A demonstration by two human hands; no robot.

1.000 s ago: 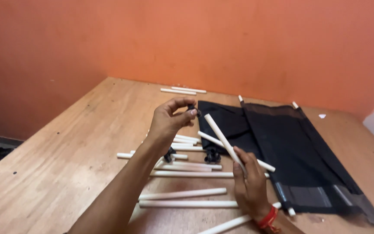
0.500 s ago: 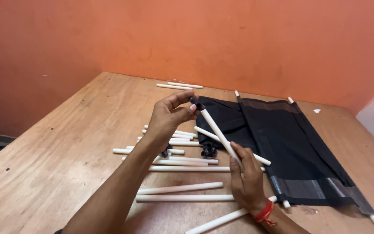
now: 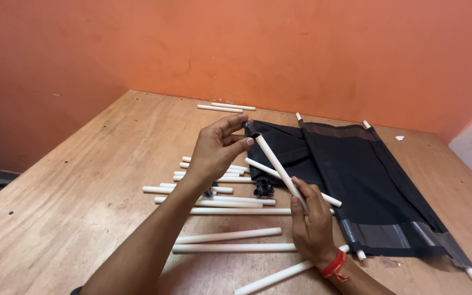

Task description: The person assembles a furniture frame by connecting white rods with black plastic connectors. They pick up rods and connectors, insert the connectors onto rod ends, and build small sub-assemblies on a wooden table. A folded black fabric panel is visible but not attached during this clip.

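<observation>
The right hand (image 3: 311, 226) is gripping the lower part of a white tube (image 3: 277, 168), fingers wrapped around it, holding it raised on a slant above the wooden floor (image 3: 72, 191). The left hand (image 3: 217, 147) is pinching a small black connector (image 3: 248, 129) at the tube's upper end, thumb and fingertips closed on it. Hands are well apart, one at each end. To seat the piece well, my judgement: keep the tube steady in the lower grip, line the connector straight with the tube's axis, push along it rather than at an angle. Below the hands, more white tubes (image 3: 230, 236) are lying scattered, some parallel, with another black connector (image 3: 264, 189) among them. A black fabric panel (image 3: 356, 180) with rods through its edges is lying to the right. Two further tubes (image 3: 226, 107) are resting near the orange wall (image 3: 247, 49), which is closing in the room on two sides.
</observation>
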